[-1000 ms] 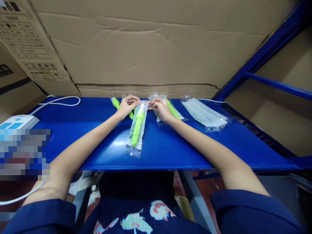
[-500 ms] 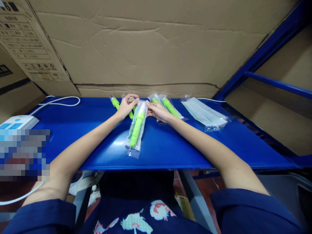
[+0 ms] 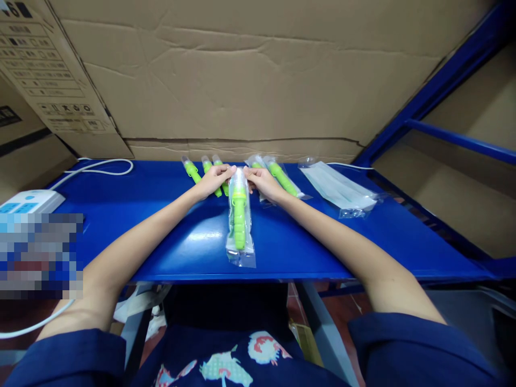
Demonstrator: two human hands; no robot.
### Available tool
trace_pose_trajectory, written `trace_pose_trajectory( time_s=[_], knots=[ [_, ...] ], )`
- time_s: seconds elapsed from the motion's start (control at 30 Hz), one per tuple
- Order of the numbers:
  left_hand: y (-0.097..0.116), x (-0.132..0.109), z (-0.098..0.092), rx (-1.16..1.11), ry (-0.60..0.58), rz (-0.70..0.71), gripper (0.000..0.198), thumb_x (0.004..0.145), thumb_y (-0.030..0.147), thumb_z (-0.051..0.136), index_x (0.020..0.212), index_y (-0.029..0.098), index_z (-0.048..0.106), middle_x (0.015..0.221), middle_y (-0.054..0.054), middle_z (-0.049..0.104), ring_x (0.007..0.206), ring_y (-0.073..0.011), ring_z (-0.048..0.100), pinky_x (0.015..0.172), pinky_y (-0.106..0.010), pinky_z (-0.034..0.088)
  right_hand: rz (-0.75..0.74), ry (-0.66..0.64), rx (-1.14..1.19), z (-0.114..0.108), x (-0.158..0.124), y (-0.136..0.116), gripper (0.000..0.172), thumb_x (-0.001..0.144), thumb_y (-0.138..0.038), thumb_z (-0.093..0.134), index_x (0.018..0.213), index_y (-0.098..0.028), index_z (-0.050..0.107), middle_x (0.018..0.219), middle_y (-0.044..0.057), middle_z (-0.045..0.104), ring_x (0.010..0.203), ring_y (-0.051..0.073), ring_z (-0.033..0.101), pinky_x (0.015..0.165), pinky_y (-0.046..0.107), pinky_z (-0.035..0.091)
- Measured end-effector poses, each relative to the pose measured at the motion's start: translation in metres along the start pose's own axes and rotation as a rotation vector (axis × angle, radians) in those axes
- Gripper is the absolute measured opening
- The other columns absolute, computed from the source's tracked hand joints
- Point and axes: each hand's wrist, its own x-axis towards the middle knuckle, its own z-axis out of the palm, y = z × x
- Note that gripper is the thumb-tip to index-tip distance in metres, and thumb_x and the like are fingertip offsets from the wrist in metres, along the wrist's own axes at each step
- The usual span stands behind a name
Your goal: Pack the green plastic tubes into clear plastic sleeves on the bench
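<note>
A clear plastic bag (image 3: 251,244) holds a bright green stick (image 3: 239,217) with a ribbed handle and a see-through cap at its far end. My left hand (image 3: 215,181) pinches the top left corner of this bag between thumb and fingers. At the top right corner, my right hand (image 3: 264,184) grips the same bag. Behind my left hand lie three loose green sticks (image 3: 192,171), partly covered by my fingers. Beyond my right hand are two more bagged green sticks (image 3: 282,178), one of them mostly hidden.
A stack of clear bags with pale inserts (image 3: 336,185) lies at the right of the blue table (image 3: 306,247). A white power strip (image 3: 34,203) with a cable sits at the left. Cardboard (image 3: 242,86) walls the back, and a blue metal frame (image 3: 455,137) stands at the right.
The bagged stick has shifted right and now hangs nearly straight between my hands. My left hand has moved right and taken hold of the bag's top corner.
</note>
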Motion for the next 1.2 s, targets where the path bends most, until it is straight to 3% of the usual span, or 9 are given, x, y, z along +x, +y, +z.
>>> trace_pose_trajectory(
  time_s=[0.13,0.37,0.53,0.73,0.87,1.0,1.2],
  knots=[
    [0.0011,-0.0005,0.0022,-0.046,-0.006,0.028,0.034,0.099,0.036,0.058,0.070,0.018,0.055,0.069,0.000,0.049,0.065,-0.0136,0.047,0.071,-0.032,0.043,-0.051,-0.035,-0.083,-0.0024,-0.0013,-0.0044,0.064,0.075,-0.084,0.065,0.069,-0.020,0.060,0.048,-0.003,0.051,0.041,0.009,0.041,0.041,0.025,0.033],
    [0.0036,-0.0010,0.0042,0.008,0.007,0.100,0.044,0.092,0.055,0.062,0.066,0.021,0.049,0.067,0.000,0.044,0.064,-0.0150,0.041,0.066,-0.031,0.038,-0.156,-0.039,-0.198,-0.0016,-0.0013,-0.0099,0.069,0.079,-0.088,0.056,0.061,-0.021,0.051,0.048,-0.004,0.043,0.045,0.009,0.033,0.047,0.025,0.027],
    [0.0045,-0.0009,0.0048,0.205,0.088,0.284,0.055,0.092,0.070,0.052,0.066,0.021,0.046,0.064,0.001,0.045,0.064,-0.0145,0.040,0.063,-0.030,0.035,-0.136,-0.033,-0.209,-0.0003,-0.0009,-0.0107,0.068,0.084,-0.086,0.052,0.061,-0.021,0.046,0.051,-0.004,0.043,0.049,0.010,0.032,0.050,0.026,0.026],
    [0.0065,-0.0058,0.0036,0.478,0.163,0.396,0.053,0.101,0.060,0.039,0.065,0.021,0.041,0.061,0.001,0.046,0.062,-0.0152,0.044,0.066,-0.031,0.036,-0.151,-0.023,-0.141,0.0032,-0.0025,-0.0106,0.072,0.077,-0.089,0.055,0.059,-0.021,0.041,0.052,-0.006,0.036,0.051,0.009,0.030,0.052,0.026,0.026],
    [0.0067,-0.0067,0.0022,0.599,0.149,0.347,0.047,0.103,0.050,0.037,0.067,0.020,0.045,0.063,0.001,0.052,0.067,-0.0161,0.052,0.080,-0.034,0.040,-0.087,-0.011,-0.143,0.0025,-0.0034,-0.0109,0.072,0.075,-0.091,0.056,0.061,-0.021,0.044,0.051,-0.006,0.037,0.049,0.008,0.030,0.049,0.025,0.025],
    [0.0052,-0.0051,0.0007,0.693,0.118,0.211,0.041,0.103,0.040,0.041,0.071,0.018,0.053,0.067,0.001,0.059,0.070,-0.0168,0.057,0.093,-0.039,0.036,-0.009,-0.028,-0.154,-0.0013,-0.0028,-0.0085,0.066,0.082,-0.084,0.057,0.066,-0.020,0.052,0.049,-0.005,0.043,0.043,0.008,0.034,0.043,0.024,0.026],
    [0.0066,-0.0066,0.0012,0.835,0.089,0.080,0.043,0.105,0.041,0.039,0.080,0.016,0.063,0.085,-0.006,0.072,0.088,-0.0266,0.066,0.098,-0.048,0.032,0.074,0.068,-0.194,-0.0028,-0.0027,-0.0104,0.053,0.088,-0.070,0.064,0.071,-0.020,0.054,0.051,-0.005,0.050,0.036,0.006,0.038,0.035,0.021,0.027]
  ],
)
